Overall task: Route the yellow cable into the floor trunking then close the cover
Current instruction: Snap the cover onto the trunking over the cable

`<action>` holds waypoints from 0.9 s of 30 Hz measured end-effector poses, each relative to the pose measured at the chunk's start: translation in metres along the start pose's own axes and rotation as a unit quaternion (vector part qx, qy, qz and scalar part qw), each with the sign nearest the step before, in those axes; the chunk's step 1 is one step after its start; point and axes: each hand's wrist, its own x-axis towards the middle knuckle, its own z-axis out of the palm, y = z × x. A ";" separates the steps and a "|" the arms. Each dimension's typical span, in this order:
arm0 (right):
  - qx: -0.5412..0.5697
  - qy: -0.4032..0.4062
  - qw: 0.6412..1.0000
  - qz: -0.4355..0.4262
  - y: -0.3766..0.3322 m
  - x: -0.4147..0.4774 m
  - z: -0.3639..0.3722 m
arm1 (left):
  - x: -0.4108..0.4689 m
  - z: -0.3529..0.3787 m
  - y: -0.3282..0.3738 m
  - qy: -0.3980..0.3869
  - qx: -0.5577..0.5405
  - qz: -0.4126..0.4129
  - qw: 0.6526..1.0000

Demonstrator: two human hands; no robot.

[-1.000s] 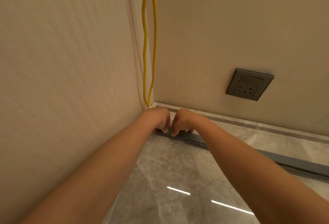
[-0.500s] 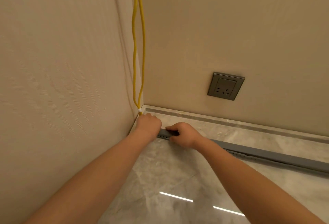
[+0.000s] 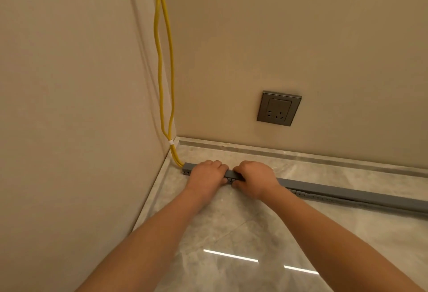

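A doubled yellow cable (image 3: 165, 64) hangs down the wall corner, held by white clips, and runs into the left end of a grey floor trunking (image 3: 347, 193). The trunking lies on the marble floor and stretches off to the right, with its grey cover on top. My left hand (image 3: 206, 175) presses down on the cover near the trunking's left end, fingers curled over it. My right hand (image 3: 254, 179) sits right beside it, gripping the cover with thumb on the near side. The cable inside the trunking is hidden.
A grey wall socket (image 3: 278, 108) is set low in the far wall. A beige wall (image 3: 69, 106) stands close on the left, meeting the far wall at the corner. A marble skirting strip (image 3: 301, 156) runs along the far wall.
Both hands have slid to the right along the trunking, away from the corner, so its left end and the cable entry now show. The view has tilted up.
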 end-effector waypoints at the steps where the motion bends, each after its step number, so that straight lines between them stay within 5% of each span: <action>1: -0.007 0.005 1.000 -0.001 -0.001 0.001 0.001 | 0.002 0.000 -0.001 -0.001 0.001 -0.003 1.000; 12: -0.023 0.018 0.997 0.071 0.043 -0.028 0.002 | 0.013 -0.010 -0.010 -0.051 0.017 -0.045 0.998; 27: 0.033 0.005 0.983 0.179 0.163 -0.148 -0.020 | 0.040 -0.018 0.179 -0.003 -0.032 0.017 0.999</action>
